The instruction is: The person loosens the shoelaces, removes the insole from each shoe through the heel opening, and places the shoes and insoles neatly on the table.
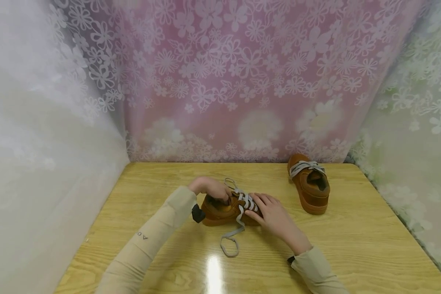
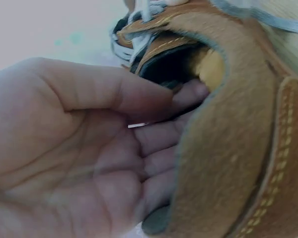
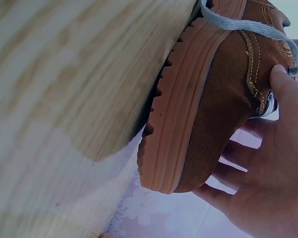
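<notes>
A brown lace-up shoe (image 1: 214,213) with a thick tan sole (image 3: 176,124) stands on the table, its opening towards the left. My left hand (image 1: 214,190) reaches into that opening from above. In the left wrist view its thumb and index finger come together near the tongue, while the collar (image 2: 228,114) hides the other fingertips. Across the toe end, my right hand (image 1: 275,216) holds the shoe, thumb on the near side and fingers over the far side. Grey laces (image 1: 247,201) cross the front; one loose end (image 1: 229,237) trails onto the wood towards me.
A second brown shoe (image 1: 314,196) with grey laces stands at the back right of the wooden table (image 1: 150,179), heel towards me. Flowered curtains (image 1: 235,81) hang behind the table and along both sides.
</notes>
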The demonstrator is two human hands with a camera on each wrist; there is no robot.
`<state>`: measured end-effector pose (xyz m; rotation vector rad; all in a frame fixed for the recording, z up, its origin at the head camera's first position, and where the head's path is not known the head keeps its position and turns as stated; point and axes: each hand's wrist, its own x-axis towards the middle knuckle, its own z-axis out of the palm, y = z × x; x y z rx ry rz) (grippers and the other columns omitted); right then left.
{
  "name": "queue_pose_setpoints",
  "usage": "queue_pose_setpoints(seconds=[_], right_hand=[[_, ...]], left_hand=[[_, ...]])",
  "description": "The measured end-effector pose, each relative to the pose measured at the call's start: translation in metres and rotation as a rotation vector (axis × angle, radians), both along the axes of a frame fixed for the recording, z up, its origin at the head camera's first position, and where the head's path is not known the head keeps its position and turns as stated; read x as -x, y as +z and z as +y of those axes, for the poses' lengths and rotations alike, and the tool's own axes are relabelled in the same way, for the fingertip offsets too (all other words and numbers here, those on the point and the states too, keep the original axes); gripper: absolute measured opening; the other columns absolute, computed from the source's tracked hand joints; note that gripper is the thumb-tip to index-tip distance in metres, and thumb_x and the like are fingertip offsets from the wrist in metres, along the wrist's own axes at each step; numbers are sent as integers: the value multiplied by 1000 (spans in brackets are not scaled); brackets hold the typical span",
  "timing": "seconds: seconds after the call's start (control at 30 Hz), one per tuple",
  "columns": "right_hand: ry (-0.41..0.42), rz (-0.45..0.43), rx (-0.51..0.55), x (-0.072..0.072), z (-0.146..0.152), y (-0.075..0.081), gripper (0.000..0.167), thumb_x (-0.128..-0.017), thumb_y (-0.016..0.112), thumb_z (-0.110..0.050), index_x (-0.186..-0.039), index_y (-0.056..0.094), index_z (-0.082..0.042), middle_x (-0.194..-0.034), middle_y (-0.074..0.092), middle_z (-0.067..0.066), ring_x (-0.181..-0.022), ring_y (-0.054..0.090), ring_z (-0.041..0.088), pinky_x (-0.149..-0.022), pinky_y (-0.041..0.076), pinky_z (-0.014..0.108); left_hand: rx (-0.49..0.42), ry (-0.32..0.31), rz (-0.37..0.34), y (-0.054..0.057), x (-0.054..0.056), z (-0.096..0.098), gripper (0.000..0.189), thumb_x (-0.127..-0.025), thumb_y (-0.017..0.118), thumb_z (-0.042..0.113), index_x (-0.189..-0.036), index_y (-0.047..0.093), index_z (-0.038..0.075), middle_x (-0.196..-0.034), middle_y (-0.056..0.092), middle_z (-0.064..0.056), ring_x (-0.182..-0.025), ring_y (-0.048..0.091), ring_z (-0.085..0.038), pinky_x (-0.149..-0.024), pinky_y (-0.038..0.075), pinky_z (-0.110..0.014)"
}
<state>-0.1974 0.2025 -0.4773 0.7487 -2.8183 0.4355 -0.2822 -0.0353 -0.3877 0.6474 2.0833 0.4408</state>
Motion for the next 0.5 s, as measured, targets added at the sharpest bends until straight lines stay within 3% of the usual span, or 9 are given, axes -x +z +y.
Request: queue_pose_setpoints(seconds=[0.1, 0.2, 0.27, 0.4, 0.5], right_hand=[[6, 4, -11, 0, 1, 2, 65, -100, 59, -49, -149, 50, -6, -141, 57, 18, -130, 52, 41, -108, 40, 59], [8, -2, -9, -1, 1, 2, 65, -101, 58, -49, -149, 50, -6, -141, 57, 18, -130, 52, 41, -108, 40, 59], [6, -5, -3, -2, 1, 2, 65, -101, 58, -49, -149, 50, -6, -141, 57, 17, -130, 52, 41, -108, 40, 59], [5, -4, 2, -1, 1, 2, 66, -100, 58, -51, -149, 51, -7, -141, 57, 17, -130, 52, 40, -107, 41, 59], [-1, -8, 2, 0, 2, 1, 67, -100, 58, -52, -149, 50, -8, -141, 57, 16, -130, 52, 40, -107, 41, 59]], left_hand=[[-75, -49, -49, 1, 6, -3, 33, -107, 42, 7, -134, 59, -2, -123, 64, -9, -108, 62, -19, -93, 49, -30], [-162, -109, -94, 0, 10, -7, 21, -107, 43, 3, -100, 62, -3, -83, 54, -2, -69, 45, -12, -69, 40, -27], [-221, -145, -123, -2, 12, -10, 24, -107, 43, 2, -86, 55, 0, -73, 43, -3, -63, 33, -14, -65, 34, -29], [-297, -166, -147, -6, 15, -13, 30, -107, 45, 2, -78, 50, 3, -70, 41, -4, -61, 32, -16, -65, 34, -32], [-307, -166, -100, -6, 15, -12, 31, -106, 52, 8, -75, 52, 6, -66, 40, -1, -59, 31, -14, -63, 33, -30]])
